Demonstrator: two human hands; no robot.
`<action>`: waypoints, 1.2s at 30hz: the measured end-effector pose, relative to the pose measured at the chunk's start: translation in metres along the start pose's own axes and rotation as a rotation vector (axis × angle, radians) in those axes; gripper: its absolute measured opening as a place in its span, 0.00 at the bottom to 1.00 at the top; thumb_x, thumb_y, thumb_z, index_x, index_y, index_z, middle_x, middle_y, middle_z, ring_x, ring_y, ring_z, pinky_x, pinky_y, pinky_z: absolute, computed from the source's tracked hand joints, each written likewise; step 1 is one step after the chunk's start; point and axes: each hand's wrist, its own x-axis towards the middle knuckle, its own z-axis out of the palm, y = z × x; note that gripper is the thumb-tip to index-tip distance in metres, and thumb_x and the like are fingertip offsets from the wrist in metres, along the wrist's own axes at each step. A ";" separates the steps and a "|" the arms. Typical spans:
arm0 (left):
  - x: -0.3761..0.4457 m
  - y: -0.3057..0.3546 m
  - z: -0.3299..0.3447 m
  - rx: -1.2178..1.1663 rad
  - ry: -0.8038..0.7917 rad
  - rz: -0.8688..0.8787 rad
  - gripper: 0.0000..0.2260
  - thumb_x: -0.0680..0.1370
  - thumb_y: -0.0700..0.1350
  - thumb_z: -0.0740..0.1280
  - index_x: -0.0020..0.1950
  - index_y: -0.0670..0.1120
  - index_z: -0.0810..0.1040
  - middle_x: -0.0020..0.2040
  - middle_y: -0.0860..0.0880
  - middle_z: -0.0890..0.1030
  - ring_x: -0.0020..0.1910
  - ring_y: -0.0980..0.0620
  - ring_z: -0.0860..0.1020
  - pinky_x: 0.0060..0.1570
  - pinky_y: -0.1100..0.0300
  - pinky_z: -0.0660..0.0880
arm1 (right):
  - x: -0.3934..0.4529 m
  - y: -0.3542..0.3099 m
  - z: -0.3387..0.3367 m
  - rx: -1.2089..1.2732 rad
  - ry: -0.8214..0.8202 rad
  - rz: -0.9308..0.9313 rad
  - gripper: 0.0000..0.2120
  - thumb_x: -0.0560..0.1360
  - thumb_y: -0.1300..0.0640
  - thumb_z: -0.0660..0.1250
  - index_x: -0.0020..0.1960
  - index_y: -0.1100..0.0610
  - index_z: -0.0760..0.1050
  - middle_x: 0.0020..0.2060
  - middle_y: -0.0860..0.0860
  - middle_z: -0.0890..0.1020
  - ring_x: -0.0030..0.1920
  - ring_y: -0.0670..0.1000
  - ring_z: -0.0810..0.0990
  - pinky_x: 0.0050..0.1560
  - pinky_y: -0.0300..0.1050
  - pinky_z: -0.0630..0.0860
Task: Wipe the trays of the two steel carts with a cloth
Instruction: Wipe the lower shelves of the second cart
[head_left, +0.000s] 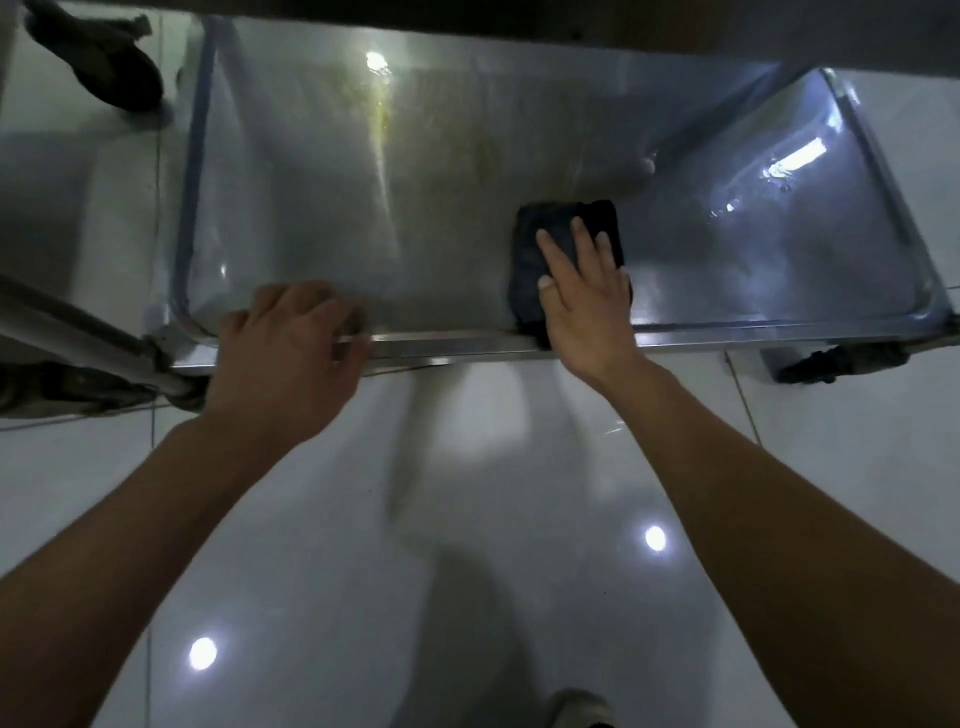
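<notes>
Head view: right hand (587, 291) lies flat, fingers straight, pressing a dark cloth (550, 249) onto the steel tray (363, 208) near its front rim. Left hand (291, 338) curls over that front rim near the left corner post (78, 332). Yellowish smears mark the tray's middle. White tiled floor (467, 519) lies below.

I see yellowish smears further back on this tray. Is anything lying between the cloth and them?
Nothing visible: bare steel tray lies between the dark cloth under the right hand and the smears.
</notes>
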 end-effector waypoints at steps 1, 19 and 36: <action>0.000 -0.009 -0.003 0.023 -0.009 -0.042 0.12 0.77 0.52 0.66 0.57 0.48 0.81 0.61 0.44 0.79 0.61 0.36 0.74 0.55 0.38 0.72 | 0.002 -0.013 0.005 0.002 -0.012 -0.019 0.24 0.85 0.50 0.47 0.81 0.45 0.50 0.81 0.50 0.45 0.80 0.55 0.41 0.77 0.57 0.42; -0.045 -0.052 -0.003 0.132 -0.130 -0.008 0.26 0.81 0.53 0.60 0.79 0.52 0.61 0.76 0.47 0.66 0.76 0.44 0.62 0.73 0.42 0.63 | 0.079 -0.257 0.088 0.032 -0.327 -0.430 0.26 0.84 0.44 0.46 0.80 0.38 0.43 0.80 0.46 0.39 0.79 0.53 0.35 0.75 0.59 0.35; 0.048 0.026 0.010 0.070 -0.155 0.067 0.18 0.81 0.56 0.59 0.69 0.54 0.72 0.73 0.46 0.68 0.72 0.42 0.64 0.65 0.38 0.68 | 0.088 -0.058 0.023 0.090 -0.080 -0.082 0.23 0.85 0.45 0.48 0.80 0.38 0.51 0.81 0.45 0.45 0.80 0.51 0.41 0.77 0.56 0.42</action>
